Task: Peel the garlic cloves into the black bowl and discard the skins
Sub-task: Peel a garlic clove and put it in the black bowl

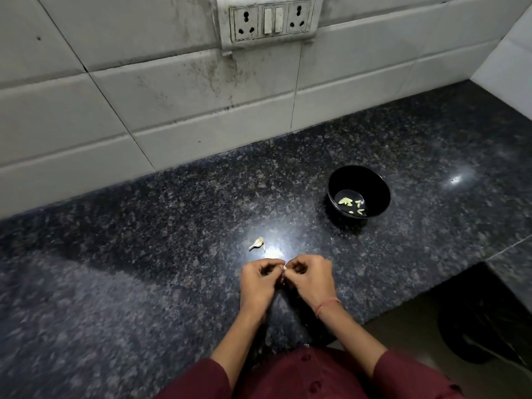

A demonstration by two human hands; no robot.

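Note:
My left hand [259, 279] and my right hand [312, 279] meet over the dark granite counter, fingers curled, both pinching one small garlic clove [284, 267] between the fingertips. Most of the clove is hidden by the fingers. A black bowl [371, 180] stands to the upper right, apart from the hands, with several peeled pale cloves [351, 205] on its bottom. An unpeeled garlic clove [258, 243] with a bit of skin lies on the counter just beyond my left hand.
The speckled granite counter [144, 254] runs back to a white tiled wall with a socket panel [272, 20]. The counter's front edge steps back at the right [403, 309], with the floor and a dark round object [478, 321] below.

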